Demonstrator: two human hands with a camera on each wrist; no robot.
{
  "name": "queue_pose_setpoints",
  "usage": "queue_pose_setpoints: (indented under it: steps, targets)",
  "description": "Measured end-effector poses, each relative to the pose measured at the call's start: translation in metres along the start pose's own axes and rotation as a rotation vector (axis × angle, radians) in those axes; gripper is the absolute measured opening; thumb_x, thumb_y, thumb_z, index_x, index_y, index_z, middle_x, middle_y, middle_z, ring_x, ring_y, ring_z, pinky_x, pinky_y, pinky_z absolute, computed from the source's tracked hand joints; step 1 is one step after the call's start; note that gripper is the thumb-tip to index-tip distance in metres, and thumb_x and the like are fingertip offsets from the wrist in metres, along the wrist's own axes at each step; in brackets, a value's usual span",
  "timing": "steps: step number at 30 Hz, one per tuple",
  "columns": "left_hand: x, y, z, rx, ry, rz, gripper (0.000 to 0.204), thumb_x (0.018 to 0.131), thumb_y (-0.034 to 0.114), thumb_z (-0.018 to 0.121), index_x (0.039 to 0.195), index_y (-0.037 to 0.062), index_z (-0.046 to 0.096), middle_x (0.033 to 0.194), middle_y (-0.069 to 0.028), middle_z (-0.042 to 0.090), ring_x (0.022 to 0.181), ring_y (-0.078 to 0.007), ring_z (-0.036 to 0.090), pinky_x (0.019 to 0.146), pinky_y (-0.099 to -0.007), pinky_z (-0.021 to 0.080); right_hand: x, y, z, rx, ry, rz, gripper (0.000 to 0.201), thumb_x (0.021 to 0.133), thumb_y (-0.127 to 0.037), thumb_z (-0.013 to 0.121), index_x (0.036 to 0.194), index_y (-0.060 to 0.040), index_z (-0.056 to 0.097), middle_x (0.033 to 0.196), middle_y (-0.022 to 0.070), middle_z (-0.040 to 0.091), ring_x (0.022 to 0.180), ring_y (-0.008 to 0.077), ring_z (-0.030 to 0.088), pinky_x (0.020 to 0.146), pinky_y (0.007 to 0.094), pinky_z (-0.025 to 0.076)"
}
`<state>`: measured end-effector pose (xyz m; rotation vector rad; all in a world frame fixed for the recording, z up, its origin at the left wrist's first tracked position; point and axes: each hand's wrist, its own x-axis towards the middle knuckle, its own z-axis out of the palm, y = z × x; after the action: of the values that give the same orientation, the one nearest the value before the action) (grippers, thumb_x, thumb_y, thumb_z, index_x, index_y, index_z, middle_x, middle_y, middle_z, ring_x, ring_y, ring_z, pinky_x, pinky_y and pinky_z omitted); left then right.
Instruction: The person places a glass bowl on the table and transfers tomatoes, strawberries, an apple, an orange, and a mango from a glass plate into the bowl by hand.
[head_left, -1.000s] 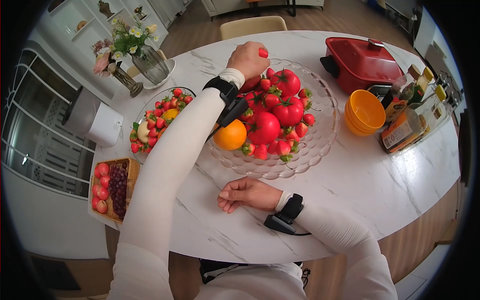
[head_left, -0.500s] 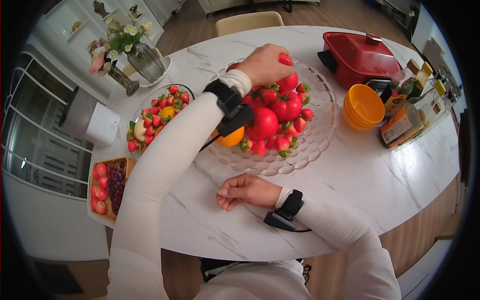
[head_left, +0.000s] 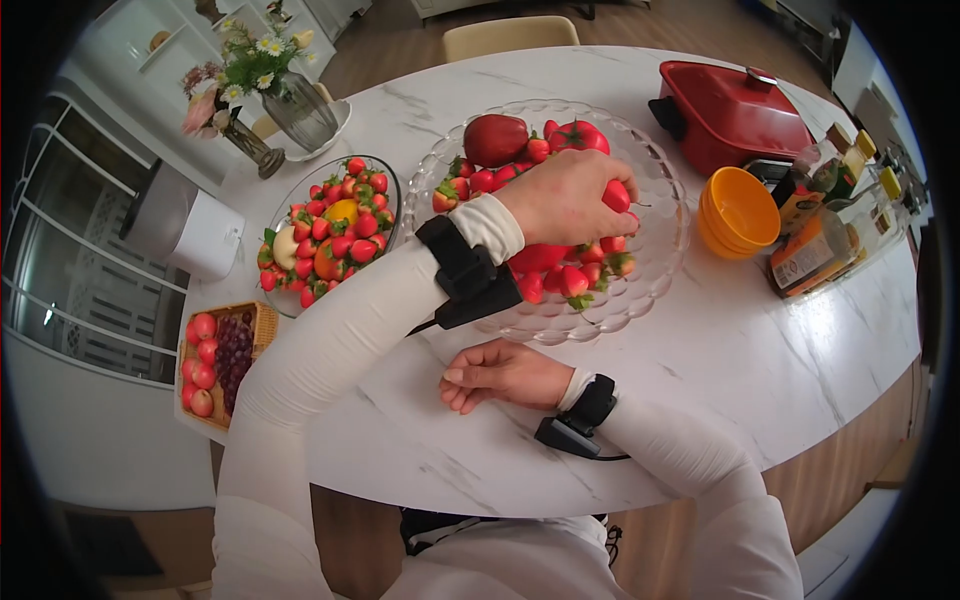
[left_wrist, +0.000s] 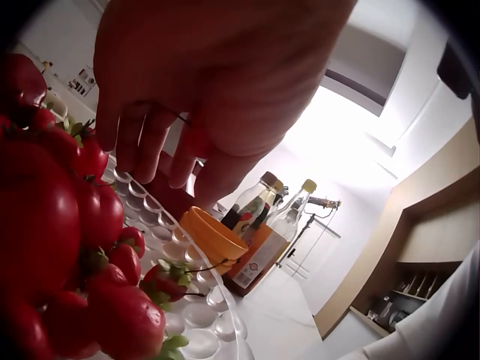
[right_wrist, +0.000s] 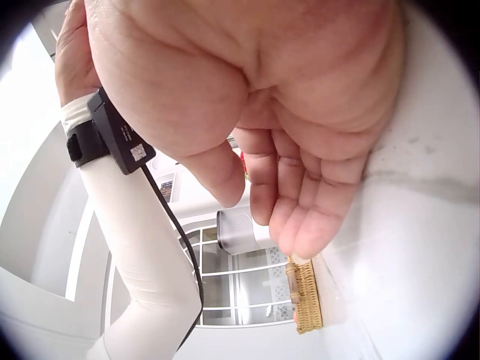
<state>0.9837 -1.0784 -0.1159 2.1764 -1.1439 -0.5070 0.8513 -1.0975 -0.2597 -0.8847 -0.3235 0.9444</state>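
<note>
My left hand [head_left: 560,195] reaches over a clear scalloped glass plate [head_left: 655,265] and pinches a red strawberry [head_left: 616,195] between thumb and fingers. In the left wrist view a thin stem shows beneath the palm, while the curled fingers hide most of the fruit. Piled on the plate are tomatoes [head_left: 580,137], a dark red apple-like fruit [head_left: 495,140] and several strawberries [head_left: 573,281]; the forearm and hand cover part of the pile. On the marble table in front of the plate rests my right hand [head_left: 505,374], fingers loosely curled around nothing.
Left of the plate stands a glass bowl [head_left: 396,205] of strawberries and other fruit, with a wicker basket [head_left: 265,325] of grapes and round pink fruit nearer me. Orange bowls [head_left: 738,212], sauce bottles [head_left: 805,260] and a red lidded cooker [head_left: 735,115] stand right. Vases [head_left: 300,112] stand back left.
My left hand has come from the plate's far side toward its right side and nearer me, still holding the strawberry. The dark red fruit behind it is now uncovered. My right hand stays put.
</note>
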Motion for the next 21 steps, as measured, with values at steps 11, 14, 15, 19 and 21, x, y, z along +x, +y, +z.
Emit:
queue_pose_setpoints:
  steps: [11,14,15,19,21]
  targets:
    - [-0.057,-0.014,0.003,0.155,0.456,0.263,0.066,0.076,0.036,0.08,0.127,0.0006,0.057,0.124,-0.0199,0.06,0.112,-0.0341,0.06,0.1,-0.0394,0.045,0.0,0.0,0.001,0.021,0.039,0.006,0.028,0.103,-0.022,0.055,0.112,0.0036,0.063,0.104,0.0092,0.067,0.093,0.0169,0.066,0.087,0.0308,0.055]
    - [-0.101,-0.009,-0.017,0.138,0.552,0.168,0.054,0.081,0.027,0.077,0.125,0.0004,0.059,0.121,-0.0174,0.063,0.111,-0.0319,0.061,0.097,-0.0363,0.048,-0.001,-0.001,0.001,0.004,0.047,0.02,0.029,0.103,-0.022,0.055,0.113,0.0037,0.063,0.104,0.0092,0.067,0.093,0.017,0.066,0.087,0.0306,0.055]
    - [-0.117,-0.015,-0.024,0.164,0.599,0.148,0.051,0.083,0.024,0.076,0.124,0.0003,0.06,0.12,-0.0167,0.063,0.112,-0.0308,0.062,0.097,-0.0357,0.048,-0.001,-0.003,0.001,0.003,0.041,0.021,0.029,0.103,-0.022,0.055,0.113,0.0037,0.063,0.104,0.0092,0.067,0.093,0.017,0.066,0.087,0.0306,0.055]
    - [-0.185,-0.082,-0.069,0.273,0.696,-0.185,0.036,0.088,0.014,0.067,0.122,0.0023,0.063,0.119,-0.0148,0.065,0.111,-0.0263,0.061,0.099,-0.0333,0.046,-0.003,-0.005,0.003,0.003,0.04,0.041,0.029,0.104,-0.024,0.054,0.111,0.0031,0.062,0.105,0.0095,0.067,0.094,0.0172,0.066,0.089,0.031,0.054]
    - [-0.224,-0.128,-0.099,0.442,0.749,-0.3,0.038,0.086,0.015,0.068,0.121,0.0008,0.062,0.121,-0.0153,0.064,0.113,-0.0293,0.062,0.099,-0.0348,0.047,-0.002,-0.005,0.003,0.001,0.038,0.048,0.029,0.104,-0.024,0.055,0.111,0.0029,0.062,0.106,0.0096,0.067,0.094,0.0173,0.066,0.09,0.0312,0.054]
